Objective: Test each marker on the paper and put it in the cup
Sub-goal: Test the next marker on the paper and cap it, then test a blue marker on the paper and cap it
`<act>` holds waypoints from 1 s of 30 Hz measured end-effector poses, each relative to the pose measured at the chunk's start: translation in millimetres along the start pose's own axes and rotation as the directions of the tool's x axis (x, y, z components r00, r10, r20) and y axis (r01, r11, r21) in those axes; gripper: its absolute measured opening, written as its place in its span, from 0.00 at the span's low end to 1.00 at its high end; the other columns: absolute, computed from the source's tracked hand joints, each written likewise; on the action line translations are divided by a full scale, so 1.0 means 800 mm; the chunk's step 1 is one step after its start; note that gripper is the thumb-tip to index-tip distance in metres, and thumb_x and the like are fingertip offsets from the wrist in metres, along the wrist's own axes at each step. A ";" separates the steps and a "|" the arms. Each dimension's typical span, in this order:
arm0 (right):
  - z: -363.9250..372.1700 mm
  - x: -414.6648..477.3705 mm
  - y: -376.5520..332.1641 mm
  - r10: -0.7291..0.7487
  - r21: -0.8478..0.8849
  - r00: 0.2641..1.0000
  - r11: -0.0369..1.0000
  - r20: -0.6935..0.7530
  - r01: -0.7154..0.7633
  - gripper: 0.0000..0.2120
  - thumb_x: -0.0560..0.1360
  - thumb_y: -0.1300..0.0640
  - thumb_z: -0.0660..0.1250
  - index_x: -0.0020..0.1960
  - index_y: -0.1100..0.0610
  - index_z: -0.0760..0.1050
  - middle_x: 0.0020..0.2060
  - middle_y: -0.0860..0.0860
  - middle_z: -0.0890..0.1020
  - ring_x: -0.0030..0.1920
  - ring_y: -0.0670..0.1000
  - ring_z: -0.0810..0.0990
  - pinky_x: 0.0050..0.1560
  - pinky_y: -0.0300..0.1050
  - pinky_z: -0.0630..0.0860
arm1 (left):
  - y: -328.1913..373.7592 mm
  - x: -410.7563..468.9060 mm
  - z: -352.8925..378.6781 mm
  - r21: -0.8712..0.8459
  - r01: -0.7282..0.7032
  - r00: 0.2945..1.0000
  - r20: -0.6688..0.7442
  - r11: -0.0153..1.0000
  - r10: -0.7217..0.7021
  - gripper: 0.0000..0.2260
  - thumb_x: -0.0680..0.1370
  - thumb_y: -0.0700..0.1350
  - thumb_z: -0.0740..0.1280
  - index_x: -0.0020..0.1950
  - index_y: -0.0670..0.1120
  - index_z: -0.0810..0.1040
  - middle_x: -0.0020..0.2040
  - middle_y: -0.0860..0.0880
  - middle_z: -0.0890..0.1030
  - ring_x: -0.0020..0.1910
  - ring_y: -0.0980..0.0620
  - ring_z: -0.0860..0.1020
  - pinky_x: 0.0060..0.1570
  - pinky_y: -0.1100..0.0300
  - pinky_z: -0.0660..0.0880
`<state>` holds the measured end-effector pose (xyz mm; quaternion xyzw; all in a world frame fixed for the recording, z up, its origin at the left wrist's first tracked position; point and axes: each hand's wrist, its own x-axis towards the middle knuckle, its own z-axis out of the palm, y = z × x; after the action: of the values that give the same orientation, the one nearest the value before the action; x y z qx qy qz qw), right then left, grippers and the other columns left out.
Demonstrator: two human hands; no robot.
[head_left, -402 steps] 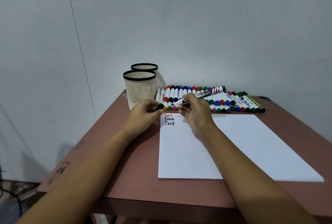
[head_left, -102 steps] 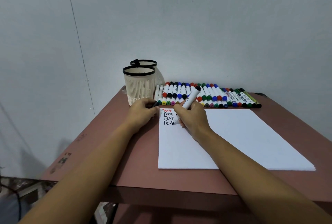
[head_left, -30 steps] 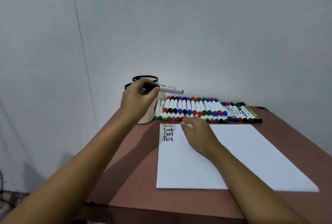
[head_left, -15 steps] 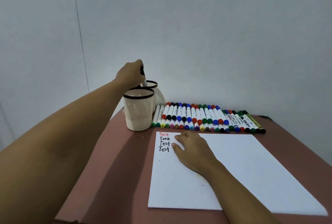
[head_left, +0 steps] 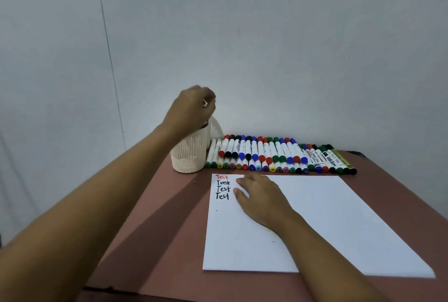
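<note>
Brown table, grey wall. Markers rowed 12 o'clock of paper, axes 6–12. My left hand above cups at 11, curled, blurred, can't tell grip. Right hand flat on paper, fingers relaxed.

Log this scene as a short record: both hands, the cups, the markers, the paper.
left hand: fingers curled, over the front cup and rear cup; unclear whether it holds a marker
right hand: flat on the paper, beside the writing
writing: four lines, top one red, others black
marker row: lying side by side beyond the paper's far edge, right of the cups
</note>
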<state>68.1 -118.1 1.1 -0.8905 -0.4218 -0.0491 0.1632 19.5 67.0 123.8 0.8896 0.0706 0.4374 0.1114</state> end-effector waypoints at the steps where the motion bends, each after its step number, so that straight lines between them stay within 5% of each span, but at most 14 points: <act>1: 0.000 0.000 -0.001 -0.001 0.000 1.000 1.000 0.002 0.001 0.22 0.82 0.47 0.53 0.73 0.52 0.66 0.72 0.49 0.67 0.71 0.50 0.63 0.71 0.45 0.61 | 0.010 -0.019 0.001 -0.032 -0.029 1.000 -0.003 0.999 0.029 0.10 0.78 0.41 0.62 0.55 0.40 0.79 0.47 0.46 0.79 0.44 0.51 0.76 0.47 0.62 0.71; 5: -0.002 -0.001 -0.002 -0.001 -0.017 1.000 1.000 0.012 0.001 0.22 0.81 0.48 0.53 0.73 0.52 0.66 0.72 0.50 0.67 0.71 0.51 0.63 0.70 0.46 0.61 | 0.019 -0.101 0.026 -0.061 0.005 0.987 0.163 0.998 0.005 0.10 0.79 0.42 0.61 0.52 0.40 0.80 0.46 0.45 0.79 0.42 0.50 0.76 0.43 0.59 0.73; 10: -0.004 -0.008 0.005 -0.016 -0.006 1.000 1.000 0.019 0.016 0.21 0.81 0.48 0.54 0.72 0.53 0.67 0.70 0.51 0.69 0.70 0.51 0.65 0.68 0.46 0.63 | -0.013 -0.149 0.048 0.103 0.109 0.863 0.484 0.989 -0.145 0.13 0.80 0.43 0.57 0.55 0.39 0.78 0.54 0.45 0.76 0.51 0.47 0.76 0.51 0.56 0.72; 16: -0.025 0.002 0.019 -0.030 0.080 0.999 0.996 -0.015 0.031 0.14 0.81 0.51 0.57 0.56 0.55 0.78 0.55 0.52 0.76 0.57 0.52 0.75 0.56 0.49 0.73 | -0.010 -0.152 0.048 0.097 0.108 0.832 0.536 0.989 -0.144 0.15 0.81 0.44 0.55 0.63 0.41 0.75 0.64 0.45 0.74 0.62 0.49 0.71 0.58 0.62 0.64; 21: -0.062 0.042 0.076 0.259 0.123 0.922 0.965 -0.287 -0.233 0.12 0.78 0.62 0.58 0.42 0.64 0.78 0.39 0.55 0.76 0.40 0.54 0.73 0.38 0.43 0.66 | -0.014 -0.152 0.052 0.087 0.128 0.831 0.534 0.988 -0.155 0.15 0.81 0.44 0.55 0.65 0.43 0.74 0.66 0.46 0.73 0.63 0.50 0.70 0.59 0.62 0.64; 24: -0.064 0.058 0.114 0.476 0.124 0.818 0.878 -0.324 -0.462 0.11 0.78 0.63 0.57 0.40 0.64 0.74 0.47 0.61 0.76 0.45 0.58 0.74 0.39 0.45 0.67 | -0.015 -0.151 0.053 0.077 0.131 0.834 0.530 0.988 -0.152 0.15 0.81 0.44 0.55 0.66 0.44 0.73 0.66 0.47 0.72 0.64 0.51 0.70 0.60 0.63 0.64; 27: -0.056 0.062 0.129 0.595 0.105 0.756 0.800 -0.274 -0.591 0.13 0.80 0.59 0.55 0.57 0.65 0.74 0.60 0.61 0.72 0.60 0.61 0.72 0.53 0.50 0.70 | -0.018 -0.152 0.055 0.073 0.127 0.836 0.529 0.989 -0.147 0.15 0.81 0.44 0.56 0.66 0.45 0.73 0.67 0.47 0.72 0.64 0.51 0.69 0.60 0.63 0.63; 30: -0.049 0.064 0.132 0.636 0.072 0.735 0.765 -0.235 -0.640 0.16 0.80 0.58 0.54 0.63 0.63 0.71 0.65 0.61 0.68 0.65 0.61 0.68 0.59 0.51 0.69 | -0.019 -0.152 0.056 0.067 0.125 0.837 0.529 0.990 -0.142 0.15 0.81 0.44 0.56 0.66 0.45 0.73 0.67 0.47 0.71 0.65 0.51 0.69 0.61 0.63 0.63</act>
<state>183.8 -155.4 23.0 -0.9689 -0.0674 -0.1030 0.2148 -19.2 48.6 0.0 0.9703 0.1053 0.1639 0.1436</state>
